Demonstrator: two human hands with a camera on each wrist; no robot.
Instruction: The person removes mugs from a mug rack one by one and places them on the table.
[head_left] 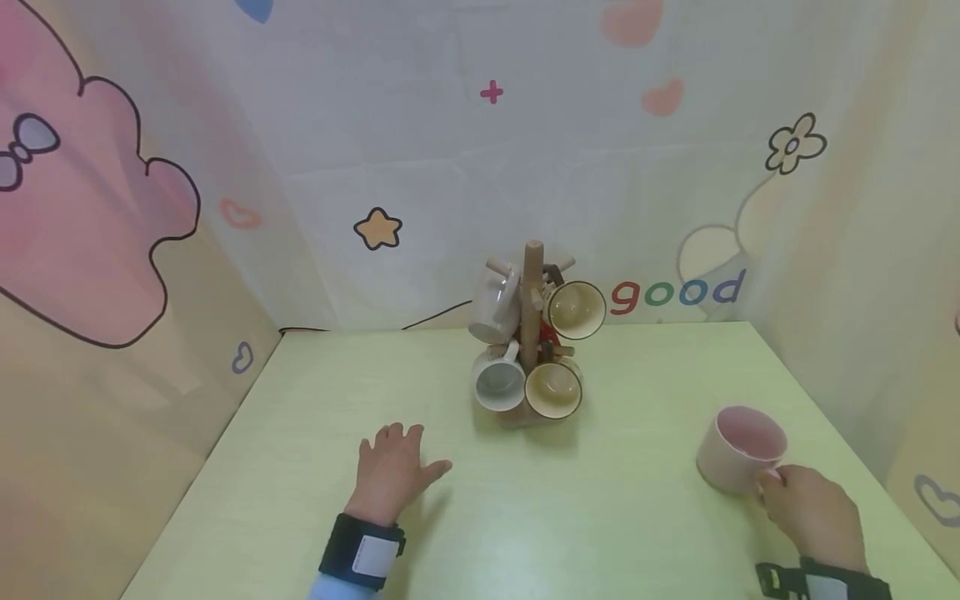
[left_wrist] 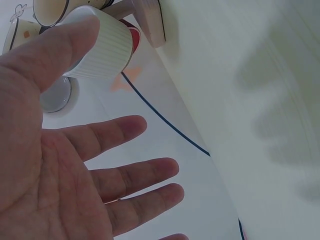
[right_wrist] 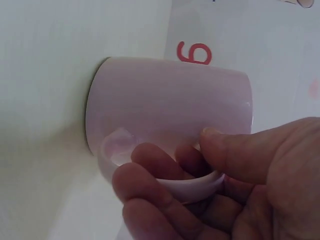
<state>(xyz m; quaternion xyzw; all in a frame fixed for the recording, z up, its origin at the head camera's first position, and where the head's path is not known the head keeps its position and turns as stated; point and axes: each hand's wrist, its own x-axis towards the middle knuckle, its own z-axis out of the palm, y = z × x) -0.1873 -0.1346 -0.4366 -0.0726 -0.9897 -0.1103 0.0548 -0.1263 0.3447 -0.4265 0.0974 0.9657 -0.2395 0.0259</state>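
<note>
A pink mug [head_left: 727, 462], mouth up, sits by the right edge of the table [head_left: 637, 508], in the grip of a person's right hand [head_left: 817, 512]. Fingers curl round the handle [right_wrist: 192, 189], with the thumb [right_wrist: 237, 155] near its upper end (whether the base touches the surface is hard to tell). The weight hangs to one side of such a hold, so a firm pinch at the top of the loop and a level wrist look like the best guard against tipping. The left hand [head_left: 392, 475] hovers left of the table's middle, fingers spread wide, holding nothing; well away from the mug, it would need to come across before it could steady the wall. Beyond, toward the back edge, stands a wooden rack [head_left: 531, 321] hung with white cups [head_left: 498, 385] and cream cups [head_left: 553, 390]; care around those rims seems wise. Behind it, a printed curtain [head_left: 420, 125] reads "good."
</note>
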